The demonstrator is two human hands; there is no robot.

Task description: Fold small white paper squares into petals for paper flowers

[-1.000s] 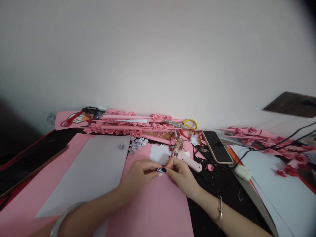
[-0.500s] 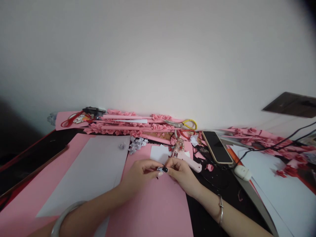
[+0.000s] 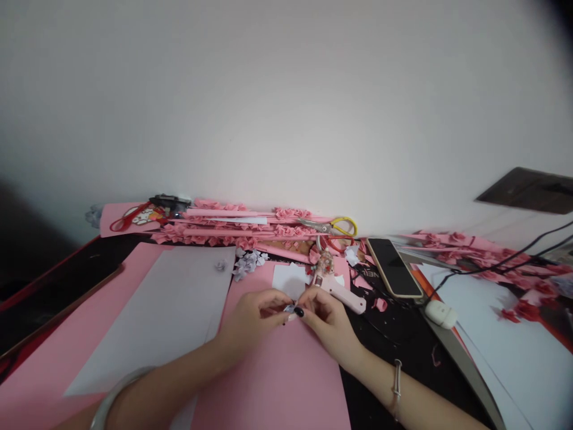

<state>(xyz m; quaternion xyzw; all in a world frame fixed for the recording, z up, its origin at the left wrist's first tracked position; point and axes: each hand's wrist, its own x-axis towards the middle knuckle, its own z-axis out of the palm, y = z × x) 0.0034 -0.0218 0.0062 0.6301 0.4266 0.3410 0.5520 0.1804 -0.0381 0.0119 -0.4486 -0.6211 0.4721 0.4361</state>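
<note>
Fingertips of my left hand (image 3: 252, 316) and my right hand (image 3: 329, 322) meet over the pink sheet (image 3: 273, 382). Pinched between them is a small piece of white paper (image 3: 290, 309), mostly covered by the fingers. Its exact shape is too small to make out. Just beyond my right hand lies a pale pink glue gun (image 3: 342, 292). Past my left hand, several small white paper flowers (image 3: 249, 263) sit in a cluster, and a white paper piece (image 3: 290, 278) lies flat on the pink sheet.
Pink paper-flower stems (image 3: 242, 230) line the wall, with yellow-handled scissors (image 3: 344, 226) on them. A phone (image 3: 394, 267), a white earphone case (image 3: 441, 313) and dark cables (image 3: 492, 269) are at right. White sheets (image 3: 152, 316) lie at left, more white paper (image 3: 505, 334) at right.
The fingers of my right hand have shifted slightly around the small white paper, and the right wrist has turned a little. My left hand has hardly moved.
</note>
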